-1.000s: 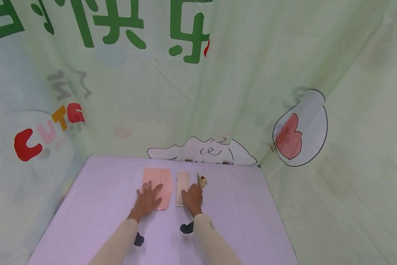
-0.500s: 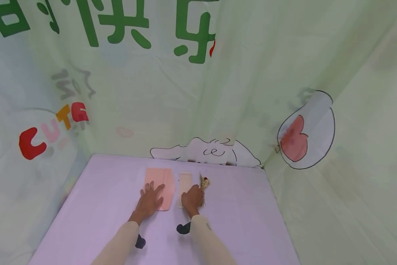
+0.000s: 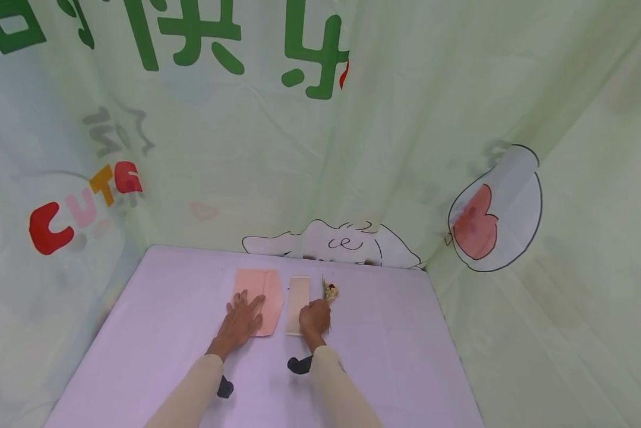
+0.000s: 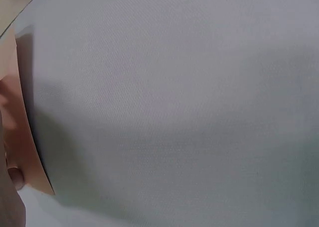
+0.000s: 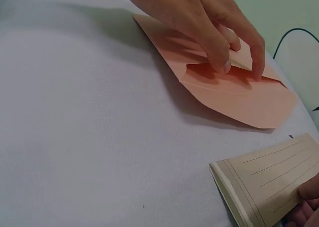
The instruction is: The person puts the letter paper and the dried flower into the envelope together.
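A pink envelope (image 3: 272,303) lies on the table with its flap unfolded to the right. My left hand (image 3: 240,324) rests on it, fingers spread. In the right wrist view, its thumb and a finger touch down at the envelope's mouth (image 5: 219,80), which gapes a little. Just right of the envelope is a folded sheet of lined letter paper (image 5: 269,174). My right hand (image 3: 315,318), fingers curled, pinches the paper's right edge, thumb on top. A small bunch of dried flowers (image 3: 331,291) lies beyond that hand, its stems partly hidden by it.
The table (image 3: 406,356) has a pale lilac cover. Printed curtains (image 3: 245,148) hang behind it and at both sides. Black wrist-worn pieces (image 3: 300,365) stick out below the sleeves.
My right hand has shifted slightly rightward, from over the letter paper to its right edge. The left hand stays on the envelope, and the flowers lie where they were.
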Motion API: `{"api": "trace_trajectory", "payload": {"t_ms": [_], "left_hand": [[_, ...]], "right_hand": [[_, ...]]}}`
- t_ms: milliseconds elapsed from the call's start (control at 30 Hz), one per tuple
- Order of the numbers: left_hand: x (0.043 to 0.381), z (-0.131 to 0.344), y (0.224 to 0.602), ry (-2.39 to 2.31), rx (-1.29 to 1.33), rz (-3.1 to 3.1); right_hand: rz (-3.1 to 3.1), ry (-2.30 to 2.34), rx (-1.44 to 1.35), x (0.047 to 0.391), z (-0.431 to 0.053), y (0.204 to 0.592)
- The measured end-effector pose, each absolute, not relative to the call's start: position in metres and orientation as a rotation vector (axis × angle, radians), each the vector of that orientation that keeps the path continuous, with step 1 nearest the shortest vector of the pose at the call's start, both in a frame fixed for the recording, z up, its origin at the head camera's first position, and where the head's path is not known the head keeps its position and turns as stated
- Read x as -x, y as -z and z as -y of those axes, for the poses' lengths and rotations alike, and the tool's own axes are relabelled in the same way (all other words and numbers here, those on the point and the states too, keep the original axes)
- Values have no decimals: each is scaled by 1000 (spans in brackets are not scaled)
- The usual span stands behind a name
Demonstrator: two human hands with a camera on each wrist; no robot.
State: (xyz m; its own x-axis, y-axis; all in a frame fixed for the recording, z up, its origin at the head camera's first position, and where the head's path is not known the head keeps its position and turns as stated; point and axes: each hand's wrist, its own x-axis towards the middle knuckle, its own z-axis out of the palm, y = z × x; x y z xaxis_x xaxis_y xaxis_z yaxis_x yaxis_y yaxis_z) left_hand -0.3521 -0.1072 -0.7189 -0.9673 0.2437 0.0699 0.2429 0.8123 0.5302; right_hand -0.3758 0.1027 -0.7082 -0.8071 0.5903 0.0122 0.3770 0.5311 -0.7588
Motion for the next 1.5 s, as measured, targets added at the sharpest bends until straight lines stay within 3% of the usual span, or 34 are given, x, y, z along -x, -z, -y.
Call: {"api": "trace_trajectory", "payload": {"t_ms": [467, 933, 1333, 1500], "left_hand": [[349, 109, 712, -937, -422, -2996], [356, 109, 712, -923, -395, -2955], [354, 111, 715, -882, -380, -2979], [355, 112, 716, -876, -369, -2968]], "right_hand": [[2302, -1469, 921, 374, -107, 685], [2122, -1893, 805, 373, -80, 677], [2270, -1616, 833, 386, -67, 709], [2313, -1541, 851, 386, -62, 705]]}}
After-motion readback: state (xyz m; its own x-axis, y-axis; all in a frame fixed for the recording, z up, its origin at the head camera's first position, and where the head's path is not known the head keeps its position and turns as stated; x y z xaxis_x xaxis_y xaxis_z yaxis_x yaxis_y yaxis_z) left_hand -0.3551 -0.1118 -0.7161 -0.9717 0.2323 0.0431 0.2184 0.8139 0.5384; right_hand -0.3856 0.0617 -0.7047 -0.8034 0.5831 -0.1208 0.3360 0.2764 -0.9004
